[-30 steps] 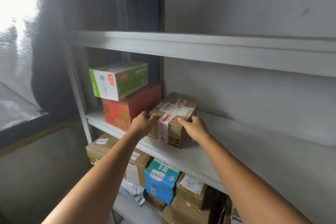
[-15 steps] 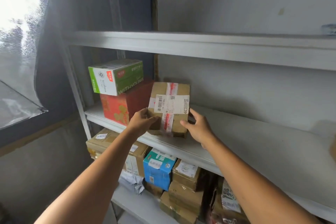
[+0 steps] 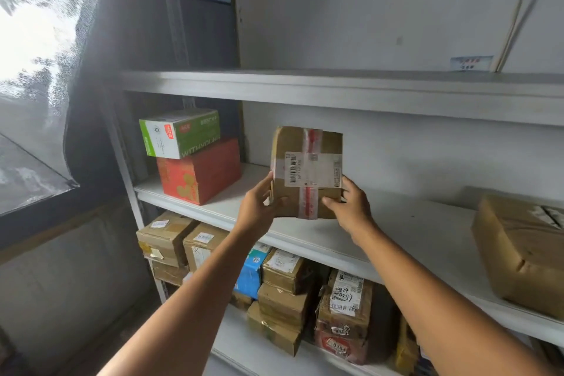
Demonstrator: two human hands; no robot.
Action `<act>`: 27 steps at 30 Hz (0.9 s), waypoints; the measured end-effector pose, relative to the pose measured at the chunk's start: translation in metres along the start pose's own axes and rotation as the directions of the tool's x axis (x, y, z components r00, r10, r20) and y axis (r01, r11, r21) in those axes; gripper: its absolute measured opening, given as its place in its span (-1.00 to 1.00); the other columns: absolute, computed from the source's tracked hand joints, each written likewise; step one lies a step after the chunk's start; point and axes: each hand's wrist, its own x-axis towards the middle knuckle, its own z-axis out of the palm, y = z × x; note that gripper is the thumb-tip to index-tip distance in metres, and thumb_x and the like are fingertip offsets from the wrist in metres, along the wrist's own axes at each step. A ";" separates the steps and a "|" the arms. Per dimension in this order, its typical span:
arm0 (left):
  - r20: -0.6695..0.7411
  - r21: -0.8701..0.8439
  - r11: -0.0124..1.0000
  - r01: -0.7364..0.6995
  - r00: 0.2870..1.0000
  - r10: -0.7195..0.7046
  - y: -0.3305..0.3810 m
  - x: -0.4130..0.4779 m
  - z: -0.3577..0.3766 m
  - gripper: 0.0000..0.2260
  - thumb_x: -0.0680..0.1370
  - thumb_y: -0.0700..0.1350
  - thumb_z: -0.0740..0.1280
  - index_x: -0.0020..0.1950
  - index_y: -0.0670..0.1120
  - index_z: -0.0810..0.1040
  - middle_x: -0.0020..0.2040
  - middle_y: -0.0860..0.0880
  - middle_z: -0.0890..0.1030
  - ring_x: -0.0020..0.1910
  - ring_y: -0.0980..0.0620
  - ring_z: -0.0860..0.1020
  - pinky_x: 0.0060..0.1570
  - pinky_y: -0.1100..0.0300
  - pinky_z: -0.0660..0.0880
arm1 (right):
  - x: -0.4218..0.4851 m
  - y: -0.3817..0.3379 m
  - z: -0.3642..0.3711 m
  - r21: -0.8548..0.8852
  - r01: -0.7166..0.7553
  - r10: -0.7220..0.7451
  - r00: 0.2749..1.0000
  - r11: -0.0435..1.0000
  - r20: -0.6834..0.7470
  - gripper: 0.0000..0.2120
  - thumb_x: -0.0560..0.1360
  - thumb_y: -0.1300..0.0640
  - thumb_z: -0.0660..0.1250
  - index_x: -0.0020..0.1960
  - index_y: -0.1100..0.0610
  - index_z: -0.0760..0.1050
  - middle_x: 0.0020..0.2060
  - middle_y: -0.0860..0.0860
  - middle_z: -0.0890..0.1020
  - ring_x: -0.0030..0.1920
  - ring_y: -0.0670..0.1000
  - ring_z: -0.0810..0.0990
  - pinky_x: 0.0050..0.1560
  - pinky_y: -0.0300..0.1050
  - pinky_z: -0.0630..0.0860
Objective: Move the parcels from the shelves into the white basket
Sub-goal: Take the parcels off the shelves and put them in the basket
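Left hand [image 3: 256, 207] and right hand [image 3: 351, 207] clamp the taped parcel [image 3: 305, 162] low on its sides; it could tip out above them.

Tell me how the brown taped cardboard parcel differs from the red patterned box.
The brown taped cardboard parcel is gripped by the left hand and right hand; the red patterned box lies on the white shelf. The parcel bears a barcode label; the red box shows none. A green and white box sits on the red box; nothing tops the parcel. Both are rectangular.
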 end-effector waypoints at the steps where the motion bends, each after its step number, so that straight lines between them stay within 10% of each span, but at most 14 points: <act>1: 0.004 -0.010 1.000 -0.008 1.000 0.008 0.004 -0.001 0.002 -0.42 0.48 -0.36 0.36 0.46 -0.02 0.37 0.22 0.01 0.60 0.22 0.06 0.54 0.11 0.07 0.56 | 0.002 -0.001 -0.008 0.051 -0.023 0.022 1.000 0.998 0.015 -0.40 0.46 0.34 0.41 0.44 0.06 0.35 0.21 0.01 0.56 0.15 0.01 0.57 0.10 -0.14 0.51; 9: 0.026 0.062 0.998 -0.005 1.000 0.003 0.018 -0.009 0.017 -0.40 0.48 -0.27 0.43 0.48 -0.04 0.33 0.35 -0.03 0.49 0.33 0.03 0.44 -0.03 0.34 0.52 | 0.012 -0.001 -0.049 0.192 -0.173 0.156 0.982 0.966 0.105 -0.32 0.45 0.37 0.42 0.47 0.02 0.30 0.27 0.16 0.56 0.25 0.17 0.55 0.24 0.17 0.51; 15: 0.051 0.013 1.000 -0.005 0.999 0.005 0.015 -0.005 0.018 -0.42 0.48 -0.27 0.42 0.46 -0.03 0.37 0.32 0.01 0.52 0.29 0.01 0.48 -0.13 0.37 0.55 | 0.008 -0.007 -0.055 0.183 -0.148 0.126 0.984 0.972 0.124 -0.32 0.45 0.37 0.42 0.47 0.02 0.30 0.24 0.15 0.59 0.16 0.11 0.59 -0.04 -0.10 0.60; 23: -0.069 -0.042 0.997 0.063 0.995 -0.066 0.005 0.022 0.007 -0.75 0.44 -0.19 0.48 0.04 0.02 0.54 -0.01 -0.01 0.65 -0.10 0.03 0.64 -0.14 0.16 0.62 | -0.018 -0.025 -0.019 -0.078 0.147 -0.143 0.988 0.986 0.050 -0.29 0.46 0.17 0.44 0.51 -0.08 0.23 0.22 -0.17 0.50 0.13 -0.27 0.51 0.06 -0.40 0.47; 27: -0.077 0.060 0.992 0.114 0.991 -0.109 -0.008 0.034 -0.003 -0.83 0.46 -0.15 0.47 -0.10 -0.07 0.48 -0.11 0.01 0.62 -0.23 0.14 0.58 -0.39 0.37 0.49 | -0.031 -0.024 0.003 -0.304 0.203 -0.211 0.977 0.931 0.007 -0.26 0.49 0.06 0.41 0.56 -0.01 0.12 0.40 0.01 0.45 0.29 0.03 0.50 0.28 -0.05 0.49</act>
